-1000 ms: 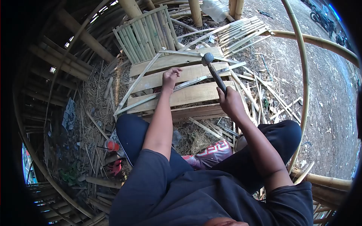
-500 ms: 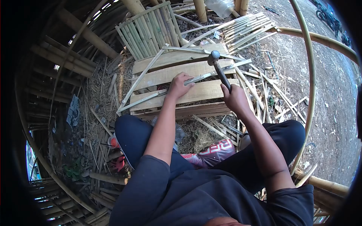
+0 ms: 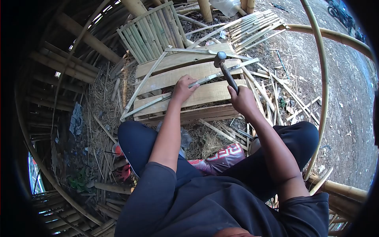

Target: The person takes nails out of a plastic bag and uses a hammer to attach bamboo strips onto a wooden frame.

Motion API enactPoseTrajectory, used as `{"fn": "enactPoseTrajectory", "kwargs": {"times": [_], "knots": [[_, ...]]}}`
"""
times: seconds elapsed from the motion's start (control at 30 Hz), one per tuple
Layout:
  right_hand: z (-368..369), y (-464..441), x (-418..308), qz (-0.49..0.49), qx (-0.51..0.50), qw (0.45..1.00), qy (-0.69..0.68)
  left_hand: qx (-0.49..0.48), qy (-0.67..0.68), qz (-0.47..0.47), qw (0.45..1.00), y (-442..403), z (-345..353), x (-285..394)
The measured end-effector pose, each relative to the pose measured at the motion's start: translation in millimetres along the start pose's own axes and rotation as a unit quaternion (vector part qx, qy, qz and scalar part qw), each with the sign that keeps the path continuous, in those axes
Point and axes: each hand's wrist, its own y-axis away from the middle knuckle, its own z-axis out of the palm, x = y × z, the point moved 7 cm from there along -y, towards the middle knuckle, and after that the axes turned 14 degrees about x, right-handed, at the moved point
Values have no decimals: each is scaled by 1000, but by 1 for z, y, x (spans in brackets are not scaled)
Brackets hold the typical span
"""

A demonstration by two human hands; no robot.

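Note:
My left hand (image 3: 184,90) is closed on a thin bamboo strip (image 3: 213,76) that runs slantwise over a low bench of wooden planks (image 3: 169,81). The strip joins other strips (image 3: 144,85) at the left in an angular frame lying on the planks. My right hand (image 3: 242,100) grips the dark handle of a hammer (image 3: 228,75). The hammer's head is raised over the right part of the planks, close to the slanting strip. Whether anything small is between my left fingertips is hidden.
A slatted bamboo panel (image 3: 152,33) leans behind the bench, with another slatted piece (image 3: 254,31) at the back right. Loose strips (image 3: 292,96) litter the ground at the right. A curved bamboo pole (image 3: 323,79) rises there. A printed bag (image 3: 227,158) lies between my legs.
My left hand has come down from above the planks onto the slanting strip and closed on it. My right hand still holds the hammer raised, with only a slight shift.

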Motion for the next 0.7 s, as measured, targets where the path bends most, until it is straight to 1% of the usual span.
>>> {"fn": "enactPoseTrajectory", "kwargs": {"times": [0.1, 0.2, 0.3, 0.4, 0.5, 0.6, 0.7], "knots": [[2, 1, 2, -3, -1, 1000, -4, -5, 26, 51, 998, -2, -2, 7], [6, 2, 4, -16, -1, 1000, -3, 67, 30, -16, 997, -14, 1, -11], [6, 7, -2, -27, -17, 999, -8, 123, -148, -20, 981, -25, 9, -22], [15, 10, -3, -44, -31, 998, -10, 67, -231, -92, 966, -23, 23, -37], [22, 15, -3, -55, -39, 998, -7, 11, -251, -185, 950, -25, 35, -58], [33, 19, -2, -94, -42, 995, 10, -17, -271, -183, 945, -23, 38, -59], [36, 25, 1, -79, -63, 994, 39, -19, -275, -191, 942, -23, 34, -52]]}}
